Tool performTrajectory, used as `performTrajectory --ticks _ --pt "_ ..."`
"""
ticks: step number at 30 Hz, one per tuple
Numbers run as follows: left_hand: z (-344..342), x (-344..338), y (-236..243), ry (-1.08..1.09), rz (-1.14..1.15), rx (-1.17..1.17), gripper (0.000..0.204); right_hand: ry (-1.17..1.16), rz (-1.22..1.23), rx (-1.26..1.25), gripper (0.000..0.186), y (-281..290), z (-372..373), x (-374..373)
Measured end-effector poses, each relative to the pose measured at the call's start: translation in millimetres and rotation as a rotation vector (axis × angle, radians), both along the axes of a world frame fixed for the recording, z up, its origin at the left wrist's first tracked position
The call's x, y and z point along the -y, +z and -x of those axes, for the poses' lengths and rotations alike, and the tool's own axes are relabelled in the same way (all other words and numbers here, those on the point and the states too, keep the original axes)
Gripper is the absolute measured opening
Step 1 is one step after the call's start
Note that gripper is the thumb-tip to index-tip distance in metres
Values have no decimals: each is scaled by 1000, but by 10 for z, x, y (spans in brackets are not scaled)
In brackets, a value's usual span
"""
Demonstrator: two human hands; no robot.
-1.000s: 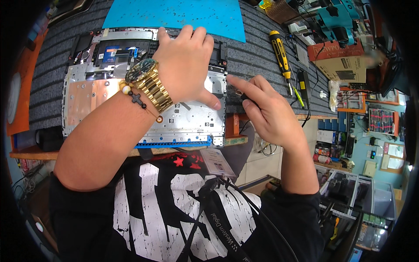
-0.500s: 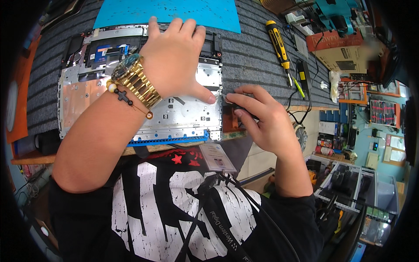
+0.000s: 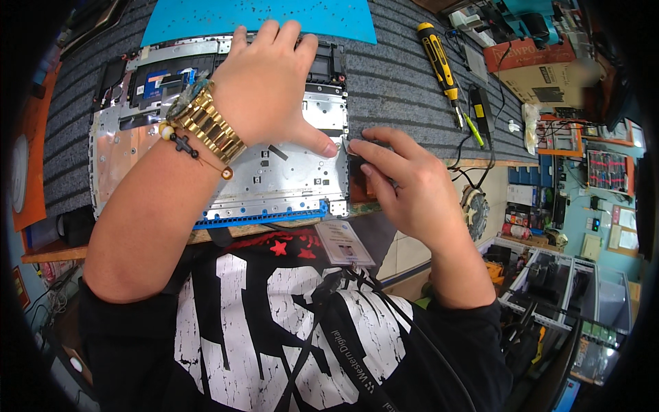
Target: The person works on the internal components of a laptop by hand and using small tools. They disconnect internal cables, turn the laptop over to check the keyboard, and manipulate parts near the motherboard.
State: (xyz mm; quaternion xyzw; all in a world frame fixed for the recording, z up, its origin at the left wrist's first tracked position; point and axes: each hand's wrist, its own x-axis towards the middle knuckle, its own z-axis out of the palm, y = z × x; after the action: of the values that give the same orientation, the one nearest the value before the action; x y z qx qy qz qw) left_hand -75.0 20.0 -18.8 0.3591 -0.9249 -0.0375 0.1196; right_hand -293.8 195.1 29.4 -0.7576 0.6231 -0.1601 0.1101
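Observation:
A disassembled laptop chassis (image 3: 240,185), silver with a blue strip along its front, lies on the striped grey mat at the bench edge. My left hand (image 3: 264,96), wearing a gold watch, rests over it with fingers spread, fingertips across the back edge and thumb near the right edge. My right hand (image 3: 412,185) is beside the chassis's right edge, fingers curled around something dark and small that I cannot make out, index fingertip at the edge. A yellow-and-black screwdriver (image 3: 439,72) lies to the right, near a thin green tool (image 3: 473,130).
A blue mat (image 3: 261,14) is behind the chassis. Black cables and a long black object (image 3: 484,127) lie at the bench's right side, with a cardboard box (image 3: 539,89) and equipment beyond. An orange board (image 3: 38,185) is at the left. Shelves and bins fill the lower right.
My right hand has moved down along the chassis's right edge and nearer the body. My left hand and the chassis have shifted slightly up-left in the picture.

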Motion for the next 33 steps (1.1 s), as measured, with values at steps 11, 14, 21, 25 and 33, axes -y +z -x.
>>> performTrajectory --ticks 11,14,21,25,33 --pt "-3 26 -39 -37 28 -15 150 -31 72 -52 32 -103 -109 -29" --pt "0 21 -45 -43 71 -27 151 -77 85 -41 32 -149 -172 -72" --pt "21 1 -11 -32 69 0 153 -149 68 -68 29 -112 -278 -70" --pt "35 14 4 -27 47 36 154 -32 -18 -86 25 74 -99 91" --pt "25 30 -44 -5 35 -7 156 126 -99 -38 25 184 133 231"
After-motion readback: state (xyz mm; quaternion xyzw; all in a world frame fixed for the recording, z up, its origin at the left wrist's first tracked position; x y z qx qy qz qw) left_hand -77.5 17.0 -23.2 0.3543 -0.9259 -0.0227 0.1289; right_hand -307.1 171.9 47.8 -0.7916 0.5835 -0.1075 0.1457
